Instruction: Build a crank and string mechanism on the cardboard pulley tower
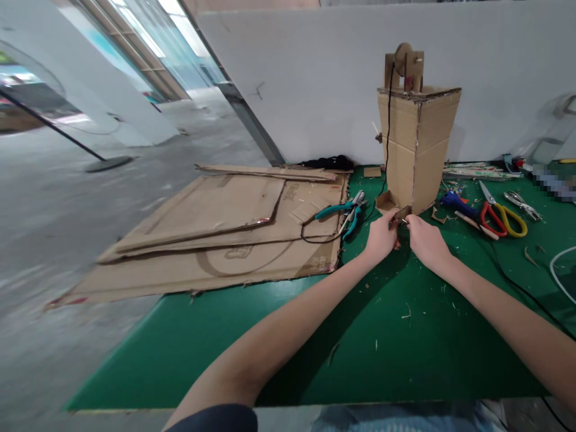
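My left hand (381,237) is closed on a small cardboard piece (403,212) at the foot of a tall cardboard tower (402,144). Beside it, my right hand (427,241) is pinched against the same piece, with something small and shiny at its fingertips that I cannot make out. The tower stands upright and carries a cardboard wheel (402,58) between uprights on top. A black cord (389,129) hangs down its front left side. Low on that side sits a small open cardboard box (386,202), just behind my left hand.
Cardboard sheets (202,210) are stacked on the left of the green table (382,348), overhanging its edge. Teal-handled pliers (335,210) lie by them. To the right are a blue glue gun (459,204), red-and-yellow scissors (499,217) and locking pliers (522,205). A white wall (306,84) stands behind.
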Motion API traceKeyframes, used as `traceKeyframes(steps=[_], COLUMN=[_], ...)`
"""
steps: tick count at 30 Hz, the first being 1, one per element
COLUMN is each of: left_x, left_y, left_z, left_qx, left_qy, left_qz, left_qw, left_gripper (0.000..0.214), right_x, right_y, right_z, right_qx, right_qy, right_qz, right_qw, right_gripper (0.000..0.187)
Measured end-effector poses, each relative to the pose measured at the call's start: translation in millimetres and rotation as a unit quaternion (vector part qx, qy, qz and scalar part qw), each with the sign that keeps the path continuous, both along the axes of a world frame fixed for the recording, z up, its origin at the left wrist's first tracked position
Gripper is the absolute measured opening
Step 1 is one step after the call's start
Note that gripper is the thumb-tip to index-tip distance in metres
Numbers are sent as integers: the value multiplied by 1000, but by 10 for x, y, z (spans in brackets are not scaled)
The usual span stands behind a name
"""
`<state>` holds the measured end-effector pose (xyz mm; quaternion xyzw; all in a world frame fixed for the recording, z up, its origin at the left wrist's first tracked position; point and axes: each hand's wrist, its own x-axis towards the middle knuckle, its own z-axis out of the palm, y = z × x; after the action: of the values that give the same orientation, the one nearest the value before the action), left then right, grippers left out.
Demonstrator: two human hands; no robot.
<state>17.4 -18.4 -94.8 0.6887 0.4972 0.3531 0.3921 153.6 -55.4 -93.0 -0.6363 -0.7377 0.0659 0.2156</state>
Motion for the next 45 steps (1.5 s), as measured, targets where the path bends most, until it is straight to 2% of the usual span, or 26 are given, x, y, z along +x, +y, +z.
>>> traceKeyframes(steps=[2, 3, 5, 6, 9, 11, 13, 16, 18, 21, 22, 23, 25, 26, 27, 28, 30, 32, 34, 36, 38, 42, 45], left_x=[4, 4, 2, 1, -4, -7, -11, -18, -21, -13, -6, 2, 19, 27, 33, 38, 41, 37, 32, 29, 30, 30, 23], left_y=[2, 2, 2, 2, 9, 17, 20, 11, 0, -9, -8, -6, 1, 3, 3, 1, -11, -29, -45, -54, -52, -36, -30], left_z=[2, 5, 13, 16, 11, -5, -21, -27, -14, 13, 18, 20, 15, 10, 5, 1, 2, 14, 28, 32, 20, -26, -33], left_qx=[-10, -11, -5, -1, 2, -3, -4, -3, -4, -6, -7, -8, -6, -3, 0, 1, -4, -11, -12, -11, -12, -16, -18], left_qy=[-5, -4, 2, 4, 2, 0, -3, -9, -12, -18, -18, -18, -18, -22, -27, -32, -38, -36, -30, -22, -16, -26, -27], left_qz=[5, 7, 10, 9, 6, 7, 6, -1, -5, -3, 1, 6, 14, 16, 14, 9, -2, -6, -3, 0, 0, -7, -15], left_qw=[1000, 1000, 1000, 1000, 1000, 1000, 1000, 1000, 1000, 1000, 1000, 1000, 1000, 1000, 1000, 999, 999, 999, 999, 1000, 1000, 1000, 999], left_gripper=[28, 27, 25, 25, 27, 27, 27, 28, 30, 29, 27, 25, 24, 24, 25, 26, 30, 33, 36, 39, 41, 45, 50], right_x=[-23, -32, -51, -62, -101, -127, -149, -165, -160, -119, -99, -81, -55, -50, -51, -56, -69, -75, -69, -63, -73, -129, -128], right_y=[-16, -10, 27, 53, 126, 147, 150, 150, 156, 142, 123, 97, 31, 0, -25, -39, -28, 29, 109, 187, 253, 363, 404], right_z=[-3, -6, -13, -15, -16, -11, -4, 7, 13, 27, 36, 45, 65, 74, 81, 86, 86, 76, 55, 27, 0, -14, 17], right_qx=[7, 9, -6, -26, -104, -141, -161, -175, -174, -158, -144, -120, -52, -19, 8, 24, 23, 4, -24, -49, -71, -117, -125], right_qy=[-32, -16, 107, 204, 444, 503, 529, 553, 549, 522, 501, 456, 278, 158, 41, -49, -113, -78, 37, 159, 233, 278, 281], right_qz=[15, 12, -16, -38, -83, -82, -71, -56, -52, -54, -53, -50, -41, -36, -32, -30, -33, -48, -67, -78, -80, -74, -64], right_qw=[999, 1000, 994, 978, 886, 848, 830, 812, 816, 837, 851, 880, 958, 987, 999, 998, 993, 996, 997, 983, 967, 951, 949], right_gripper=[31, 30, 22, 16, 11, 8, 7, 15, 18, 14, 13, 11, 8, 10, 14, 18, 20, 20, 20, 19, 21, 27, 27])
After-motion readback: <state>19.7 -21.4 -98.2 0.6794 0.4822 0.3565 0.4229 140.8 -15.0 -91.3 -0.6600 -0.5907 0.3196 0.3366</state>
